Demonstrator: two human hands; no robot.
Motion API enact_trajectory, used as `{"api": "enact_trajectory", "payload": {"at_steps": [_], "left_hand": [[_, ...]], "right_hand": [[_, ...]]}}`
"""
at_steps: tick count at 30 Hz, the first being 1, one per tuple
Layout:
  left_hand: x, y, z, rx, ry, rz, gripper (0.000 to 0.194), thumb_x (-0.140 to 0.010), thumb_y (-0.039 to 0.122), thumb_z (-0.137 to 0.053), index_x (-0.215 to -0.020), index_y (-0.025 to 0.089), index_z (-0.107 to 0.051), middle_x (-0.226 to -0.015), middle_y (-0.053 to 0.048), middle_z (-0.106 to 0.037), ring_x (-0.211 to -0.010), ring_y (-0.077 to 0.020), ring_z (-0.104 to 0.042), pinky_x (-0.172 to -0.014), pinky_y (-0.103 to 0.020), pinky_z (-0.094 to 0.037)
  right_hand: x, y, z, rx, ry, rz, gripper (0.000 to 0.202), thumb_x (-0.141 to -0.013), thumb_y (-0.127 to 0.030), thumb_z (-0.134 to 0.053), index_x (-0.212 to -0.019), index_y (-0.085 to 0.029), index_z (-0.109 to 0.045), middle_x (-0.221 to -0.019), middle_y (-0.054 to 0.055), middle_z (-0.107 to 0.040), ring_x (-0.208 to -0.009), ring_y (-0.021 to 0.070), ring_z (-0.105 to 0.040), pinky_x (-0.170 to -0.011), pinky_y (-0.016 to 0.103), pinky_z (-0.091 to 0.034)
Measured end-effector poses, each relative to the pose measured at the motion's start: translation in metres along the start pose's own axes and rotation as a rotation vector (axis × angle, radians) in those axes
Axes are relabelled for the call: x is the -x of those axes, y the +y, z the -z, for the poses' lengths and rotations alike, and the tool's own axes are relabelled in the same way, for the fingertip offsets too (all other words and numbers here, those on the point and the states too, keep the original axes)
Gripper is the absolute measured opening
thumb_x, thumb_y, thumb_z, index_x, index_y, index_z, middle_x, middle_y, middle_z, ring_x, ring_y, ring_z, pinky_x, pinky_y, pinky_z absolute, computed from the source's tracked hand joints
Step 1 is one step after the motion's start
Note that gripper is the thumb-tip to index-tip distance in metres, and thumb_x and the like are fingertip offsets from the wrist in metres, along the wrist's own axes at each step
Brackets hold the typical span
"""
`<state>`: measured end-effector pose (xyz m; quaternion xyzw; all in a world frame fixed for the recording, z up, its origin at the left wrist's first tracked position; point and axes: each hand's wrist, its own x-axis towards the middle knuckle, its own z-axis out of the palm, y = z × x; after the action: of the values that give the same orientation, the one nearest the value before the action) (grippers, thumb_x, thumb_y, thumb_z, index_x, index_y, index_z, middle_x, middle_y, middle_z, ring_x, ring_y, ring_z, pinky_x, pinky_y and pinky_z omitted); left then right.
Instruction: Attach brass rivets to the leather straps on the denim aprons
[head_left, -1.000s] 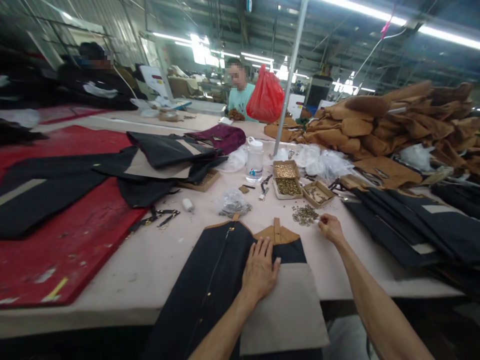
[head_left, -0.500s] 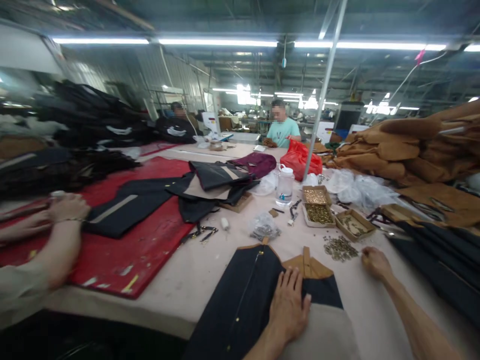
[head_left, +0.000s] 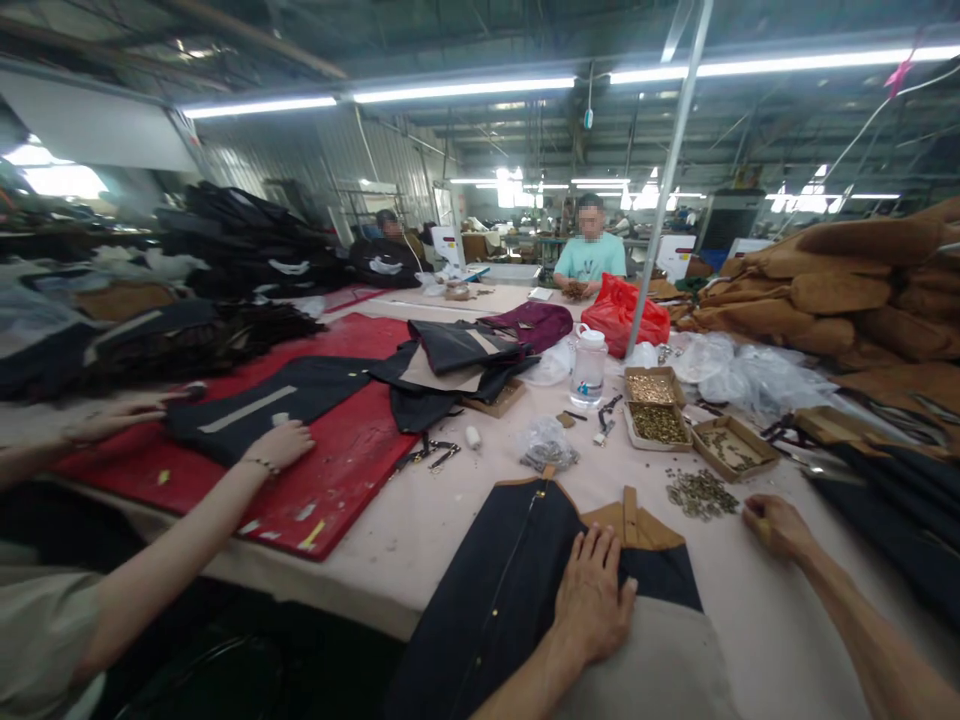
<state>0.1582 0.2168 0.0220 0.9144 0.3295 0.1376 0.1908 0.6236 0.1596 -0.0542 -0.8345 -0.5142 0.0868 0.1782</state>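
Note:
My left hand (head_left: 596, 600) lies flat, fingers stretched out, on a dark fabric piece (head_left: 480, 580) with a brown edge and small brass-coloured studs. Under and beside that hand is a second dark and grey piece with a brown top (head_left: 649, 525) and a short upright strap (head_left: 630, 510). My right hand (head_left: 780, 527) rests on the table at the right with its fingers curled together. Something yellowish shows at those fingers, but what they hold, if anything, is hidden. Just left of them lies a pile of small metal fittings (head_left: 701, 494).
Shallow boxes of small metal parts (head_left: 656, 424) stand behind the pile, near a water jug (head_left: 589, 370) and a metal pole (head_left: 667, 190). At left, a co-worker's hand (head_left: 281, 443) works over a red board (head_left: 337, 500). Brown pieces (head_left: 840, 280) are heaped at right.
The view has swung slightly left. The co-worker's hands, close together before, are now apart, one further across the dark panel. My hands keep nearly the same places on the table.

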Motion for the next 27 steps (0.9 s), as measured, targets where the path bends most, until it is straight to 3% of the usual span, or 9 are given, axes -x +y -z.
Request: {"api": "enact_trajectory", "payload": {"at_steps": [3, 9, 12, 16, 19, 27], "left_hand": [[0.000, -0.001, -0.002, -0.015, 0.008, -0.004, 0.071, -0.104, 0.061, -0.035, -0.163, 0.021, -0.038, -0.172, -0.003, -0.027, -0.161, -0.0246, -0.019, -0.136, -0.048, -0.014], [-0.004, 0.010, 0.000, -0.039, 0.025, -0.025, 0.069, -0.106, 0.057, -0.033, -0.161, 0.016, -0.040, -0.170, -0.007, -0.034, -0.160, -0.0253, -0.023, -0.135, -0.048, -0.016], [-0.009, 0.014, -0.001, -0.065, 0.029, -0.037, 0.066, -0.105, 0.054, -0.036, -0.158, 0.015, -0.043, -0.169, -0.008, -0.035, -0.159, -0.0268, -0.024, -0.134, -0.049, -0.017], [-0.013, 0.015, -0.002, -0.072, 0.039, -0.042, 0.065, -0.105, 0.052, -0.037, -0.158, 0.014, -0.043, -0.168, -0.008, -0.037, -0.159, -0.0269, -0.025, -0.134, -0.048, -0.018], [-0.012, 0.015, -0.001, -0.058, 0.036, -0.046, 0.066, -0.105, 0.051, -0.037, -0.159, 0.014, -0.042, -0.168, -0.009, -0.037, -0.159, -0.0274, -0.025, -0.134, -0.048, -0.018], [0.002, 0.007, 0.013, 0.078, -0.037, 0.020, 0.073, -0.106, 0.062, -0.030, -0.164, 0.019, -0.034, -0.171, -0.007, -0.028, -0.161, -0.0252, -0.018, -0.136, -0.049, -0.012]], "right_hand": [[0.008, -0.009, -0.004, 0.071, 0.108, 0.041, 0.020, -0.093, -0.033, -0.049, -0.087, -0.021, -0.063, -0.092, 0.014, -0.072, -0.091, 0.0289, -0.068, -0.082, 0.036, -0.046], [0.024, -0.043, 0.011, 0.183, 0.171, -0.023, 0.024, -0.098, -0.034, -0.047, -0.086, -0.019, -0.060, -0.087, 0.015, -0.067, -0.084, 0.0269, -0.063, -0.073, 0.035, -0.043], [0.032, -0.091, 0.011, 0.062, 0.188, 0.069, 0.024, -0.097, -0.037, -0.049, -0.091, -0.018, -0.063, -0.083, 0.011, -0.066, -0.077, 0.0234, -0.059, -0.070, 0.033, -0.040], [0.044, -0.168, -0.005, -0.123, 0.054, 0.372, 0.020, -0.096, -0.038, -0.052, -0.091, -0.020, -0.059, -0.082, 0.007, -0.063, -0.071, 0.0201, -0.053, -0.068, 0.031, -0.038], [0.049, -0.201, -0.019, -0.135, -0.018, 0.465, 0.015, -0.097, -0.034, -0.050, -0.091, -0.021, -0.054, -0.083, 0.005, -0.061, -0.073, 0.0197, -0.053, -0.068, 0.030, -0.038], [0.048, -0.217, -0.056, -0.146, 0.012, 0.592, 0.007, -0.098, -0.027, -0.047, -0.097, -0.025, -0.054, -0.091, 0.007, -0.065, -0.080, 0.0243, -0.062, -0.071, 0.034, -0.044]]}}
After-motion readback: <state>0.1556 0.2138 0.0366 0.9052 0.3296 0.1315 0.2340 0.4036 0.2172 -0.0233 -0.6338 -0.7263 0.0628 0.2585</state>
